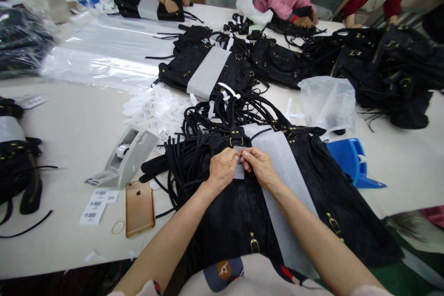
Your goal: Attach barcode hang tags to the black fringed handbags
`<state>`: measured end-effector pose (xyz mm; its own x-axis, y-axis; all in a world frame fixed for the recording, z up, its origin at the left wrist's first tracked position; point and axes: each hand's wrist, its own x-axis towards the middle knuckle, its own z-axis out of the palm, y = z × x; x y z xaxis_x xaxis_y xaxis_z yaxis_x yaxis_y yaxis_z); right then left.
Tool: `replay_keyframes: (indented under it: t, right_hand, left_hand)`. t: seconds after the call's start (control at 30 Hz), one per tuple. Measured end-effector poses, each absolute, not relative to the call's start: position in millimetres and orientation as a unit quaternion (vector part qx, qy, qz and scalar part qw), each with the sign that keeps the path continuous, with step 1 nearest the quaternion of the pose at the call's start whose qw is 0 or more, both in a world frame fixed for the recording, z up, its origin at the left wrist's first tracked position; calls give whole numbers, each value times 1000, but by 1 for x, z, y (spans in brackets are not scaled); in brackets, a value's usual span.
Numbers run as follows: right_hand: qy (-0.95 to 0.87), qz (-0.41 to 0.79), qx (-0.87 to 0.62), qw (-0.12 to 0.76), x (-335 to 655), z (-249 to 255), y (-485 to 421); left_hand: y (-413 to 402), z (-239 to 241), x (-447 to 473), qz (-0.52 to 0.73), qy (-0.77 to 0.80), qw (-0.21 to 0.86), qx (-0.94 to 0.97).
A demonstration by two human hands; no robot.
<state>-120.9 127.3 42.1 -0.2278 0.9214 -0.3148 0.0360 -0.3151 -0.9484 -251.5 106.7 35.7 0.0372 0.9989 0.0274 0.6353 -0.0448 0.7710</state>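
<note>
In front of me lies a black handbag [239, 212] with brass buckles and many thin black straps and fringes. A strip of pale wrapping paper [277, 171] runs across it. My left hand [222, 166] and my right hand [261, 166] meet over the bag's upper part, fingertips pinched close together. Between them is a small pale tag [239, 172], gripped by both hands near its upper part. Whatever finer piece the fingertips may pinch is hidden. A brass buckle [236, 140] sits just above the hands. White zigzag ties [229, 90] stick up among the straps.
Left of the bag are a grey tape dispenser [126, 155], a phone [139, 208], printed labels [93, 210] and a heap of white tags [156, 108]. A blue tape dispenser [348, 162] stands right. More black bags [208, 67] and clear plastic sheets [107, 53] lie beyond; several co-workers handle bags there.
</note>
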Motion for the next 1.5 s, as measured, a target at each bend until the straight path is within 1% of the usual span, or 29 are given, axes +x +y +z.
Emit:
replay_keyframes:
  t: [0.4, 0.63, 0.73, 0.8, 0.87, 0.9, 1.03, 1.1, 1.17, 1.27, 1.33, 1.4, 1.5]
  right_hand:
    - [-519, 558, -541, 356, -127, 38, 123]
    - [-509, 606, -507, 341, -123, 41, 124]
    - [-524, 592, -499, 356, -118, 47, 121]
    - [-540, 543, -523, 374, -112, 53, 116]
    - [-557, 470, -571, 377, -108, 58, 110]
    - [-569, 437, -596, 362, -107, 60, 106]
    - [-641, 309, -658, 248, -120, 60, 96]
    - [-658, 247, -678, 215, -131, 57, 95]
    - [-648, 230, -700, 195, -139, 55, 99]
    - [-613, 276, -714, 196, -137, 57, 106]
    - [-590, 330, -702, 225, -130, 62, 107]
    - [-551, 426, -674, 245, -124, 67, 102]
    - [-466, 585, -628, 216, -128, 70, 86]
  left_hand:
    - [107, 28, -249, 294, 627, 283, 663]
    - [107, 36, -254, 334, 596, 313, 659]
    - [104, 41, -259, 374, 575, 322, 652]
    - [102, 43, -261, 404, 560, 332, 643]
    - [98, 44, -264, 426, 548, 343, 632]
    - [95, 45, -264, 435, 546, 347, 627]
    - [86, 47, -264, 466, 562, 337, 595]
    - [85, 44, -264, 482, 581, 340, 561]
    - [86, 40, -265, 499, 596, 371, 507]
    - [90, 36, -268, 524, 599, 433, 423]
    - [93, 40, -269, 533, 610, 420, 409]
    - [96, 51, -267, 524, 629, 339, 463]
    - [100, 72, -258, 438, 611, 188, 632]
